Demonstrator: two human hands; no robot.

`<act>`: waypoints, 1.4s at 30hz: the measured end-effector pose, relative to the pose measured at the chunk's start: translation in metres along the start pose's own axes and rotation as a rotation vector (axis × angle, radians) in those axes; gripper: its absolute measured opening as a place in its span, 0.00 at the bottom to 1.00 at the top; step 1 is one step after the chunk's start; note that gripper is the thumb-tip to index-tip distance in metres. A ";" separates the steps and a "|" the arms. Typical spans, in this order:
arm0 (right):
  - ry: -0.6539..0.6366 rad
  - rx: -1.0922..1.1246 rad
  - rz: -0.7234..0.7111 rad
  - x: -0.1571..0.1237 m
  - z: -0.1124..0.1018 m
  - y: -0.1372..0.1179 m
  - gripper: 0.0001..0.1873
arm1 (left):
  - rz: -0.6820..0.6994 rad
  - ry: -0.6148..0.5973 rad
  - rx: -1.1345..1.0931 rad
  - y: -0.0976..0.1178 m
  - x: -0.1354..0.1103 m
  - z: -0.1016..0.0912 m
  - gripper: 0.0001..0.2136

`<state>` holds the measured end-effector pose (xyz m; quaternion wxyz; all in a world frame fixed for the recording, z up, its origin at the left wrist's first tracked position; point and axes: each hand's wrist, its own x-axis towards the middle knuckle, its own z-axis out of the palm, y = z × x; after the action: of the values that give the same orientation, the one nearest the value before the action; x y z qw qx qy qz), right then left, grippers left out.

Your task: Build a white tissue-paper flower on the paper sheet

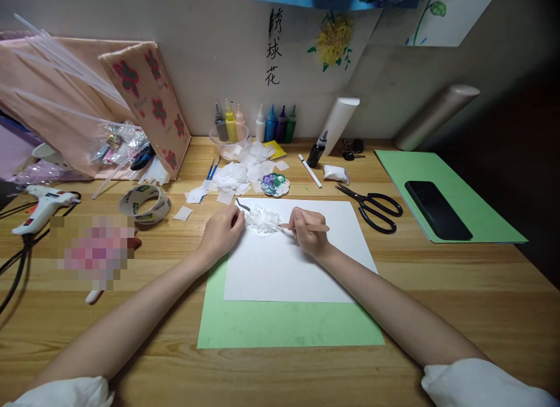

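A ruffled white tissue-paper flower [263,220] lies on a white sheet of paper [297,273], on top of a green sheet [289,325]. My right hand [310,231] is closed around a wooden craft stick [318,227], whose tip reaches the flower's right edge. At the flower's left edge rests my left hand [222,229], its fingers curled; what they hold, if anything, is hidden. A short dark line [242,205] shows just above that hand. Behind the flower are loose white tissue squares [231,176] and a purple-and-green paint palette [275,184].
Black scissors [378,211], a white pen [310,171] and a black bottle [317,150] lie or stand to the right. A phone [437,210] rests on a green folder [485,220]. Leftward are a tape roll [146,204] and a glue gun [44,207]. Paint bottles [271,125] line the wall.
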<state>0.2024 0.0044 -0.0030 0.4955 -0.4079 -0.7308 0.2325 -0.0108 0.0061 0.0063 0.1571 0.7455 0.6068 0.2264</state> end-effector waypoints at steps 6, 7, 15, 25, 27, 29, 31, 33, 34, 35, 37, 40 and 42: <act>-0.043 -0.007 -0.025 0.002 0.002 0.000 0.22 | 0.016 0.006 0.002 0.001 0.000 0.000 0.13; -0.055 -0.009 -0.024 0.002 0.002 0.000 0.21 | 0.019 0.006 0.002 0.001 0.000 0.000 0.13; -0.149 -0.033 -0.089 0.004 0.002 0.002 0.20 | 0.024 0.013 0.000 0.001 -0.001 0.000 0.13; 0.024 0.061 -0.056 -0.001 0.001 0.004 0.24 | -0.012 0.127 0.016 -0.012 0.010 -0.008 0.12; 0.069 0.092 -0.001 -0.002 0.000 0.006 0.25 | -0.036 0.214 0.123 -0.023 0.019 -0.013 0.09; 0.093 0.121 0.068 -0.003 0.000 0.008 0.25 | -0.088 0.256 0.229 -0.033 0.026 -0.016 0.10; 0.094 0.141 0.098 -0.003 0.001 0.008 0.25 | -0.137 0.249 0.265 -0.041 0.030 -0.017 0.12; 0.095 0.148 0.099 -0.003 0.001 0.008 0.25 | -0.155 0.228 0.239 -0.045 0.032 -0.016 0.11; 0.097 0.146 0.095 -0.003 0.002 0.008 0.26 | -0.155 0.218 0.218 -0.045 0.032 -0.015 0.09; 0.099 0.142 0.093 -0.003 0.002 0.008 0.26 | -0.154 0.212 0.198 -0.046 0.031 -0.015 0.08; 0.104 0.132 0.092 -0.003 0.002 0.007 0.26 | -0.154 0.209 0.158 -0.046 0.031 -0.014 0.06; 0.105 0.133 0.094 -0.003 0.001 0.006 0.26 | -0.146 0.229 0.086 -0.045 0.029 -0.015 0.06; 0.107 0.151 0.095 -0.003 0.001 0.006 0.26 | -0.114 0.247 -0.005 -0.044 0.028 -0.016 0.06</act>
<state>0.2040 0.0054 -0.0094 0.5516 -0.4156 -0.6634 0.2880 -0.0513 0.0427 0.0018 0.0954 0.6759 0.6625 0.3085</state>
